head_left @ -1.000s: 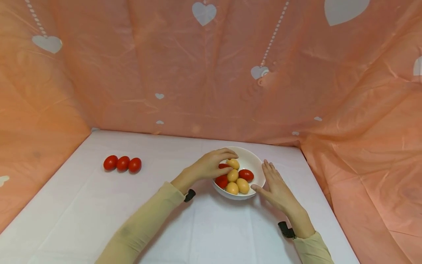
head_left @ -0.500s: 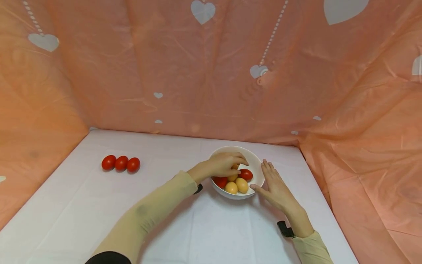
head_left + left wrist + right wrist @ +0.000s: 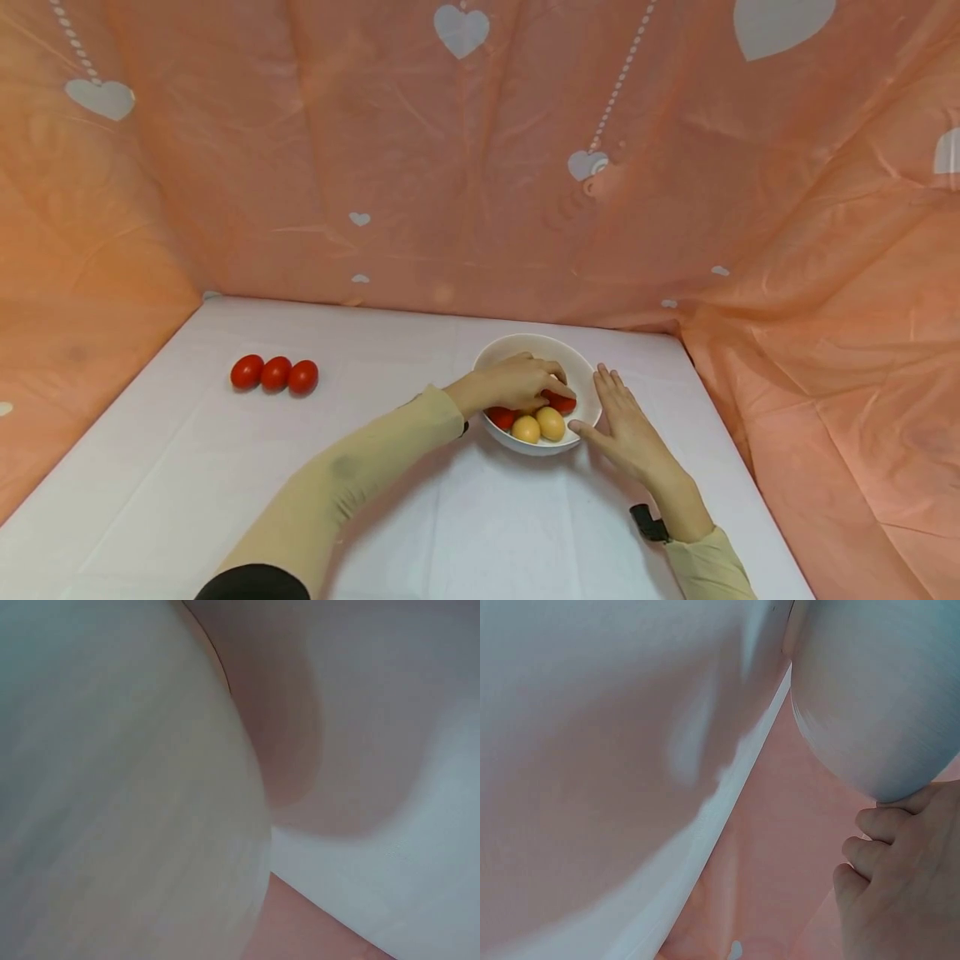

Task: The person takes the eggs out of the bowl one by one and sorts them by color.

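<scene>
A white bowl (image 3: 582,367) stands right of centre on the table, holding red eggs and tan eggs. My left hand (image 3: 513,383) reaches over its left rim, with thumb and fingers bent around a red egg (image 3: 562,404) inside. Two tan eggs (image 3: 551,424) lie in front of that hand, with another red egg (image 3: 501,417) to their left. The left hand covers part of the contents. My right hand (image 3: 630,429) rests against the bowl's right side, fingers straight and thumb at the front rim. In the right wrist view that hand (image 3: 900,862) lies beside the bowl's pale outer wall (image 3: 877,697).
Three red eggs (image 3: 275,374) sit in a row at the left of the white-covered table (image 3: 495,533). An orange curtain (image 3: 465,167) with white hearts rises behind and at both sides. A pale rounded surface (image 3: 135,787) fills much of the left wrist view.
My left hand has moved rightward and deeper into the bowl, from over its left side to the red egg at the right. My right hand has stayed at the bowl's right side.
</scene>
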`<control>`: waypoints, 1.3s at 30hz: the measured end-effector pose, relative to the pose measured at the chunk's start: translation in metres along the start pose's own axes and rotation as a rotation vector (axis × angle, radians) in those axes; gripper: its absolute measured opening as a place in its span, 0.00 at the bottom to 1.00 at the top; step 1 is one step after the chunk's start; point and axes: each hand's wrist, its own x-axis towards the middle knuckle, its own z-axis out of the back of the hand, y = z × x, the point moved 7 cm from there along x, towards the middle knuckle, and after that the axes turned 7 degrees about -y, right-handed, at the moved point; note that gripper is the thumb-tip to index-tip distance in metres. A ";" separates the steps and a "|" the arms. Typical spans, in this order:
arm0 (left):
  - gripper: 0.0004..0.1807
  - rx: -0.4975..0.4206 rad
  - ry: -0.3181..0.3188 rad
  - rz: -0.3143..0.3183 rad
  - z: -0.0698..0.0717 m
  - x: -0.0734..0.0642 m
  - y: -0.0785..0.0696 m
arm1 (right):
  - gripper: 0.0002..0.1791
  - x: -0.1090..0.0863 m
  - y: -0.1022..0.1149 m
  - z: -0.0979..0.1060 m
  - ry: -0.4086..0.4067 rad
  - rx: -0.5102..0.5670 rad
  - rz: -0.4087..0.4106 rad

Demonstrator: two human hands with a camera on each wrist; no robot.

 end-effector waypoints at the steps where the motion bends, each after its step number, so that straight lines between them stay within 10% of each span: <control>1: 0.23 0.005 0.005 0.006 0.000 0.000 0.000 | 0.57 0.000 0.000 0.000 0.000 0.001 0.000; 39: 0.31 -0.003 -0.023 0.026 0.001 -0.003 0.001 | 0.56 -0.001 0.003 0.002 -0.002 0.013 -0.001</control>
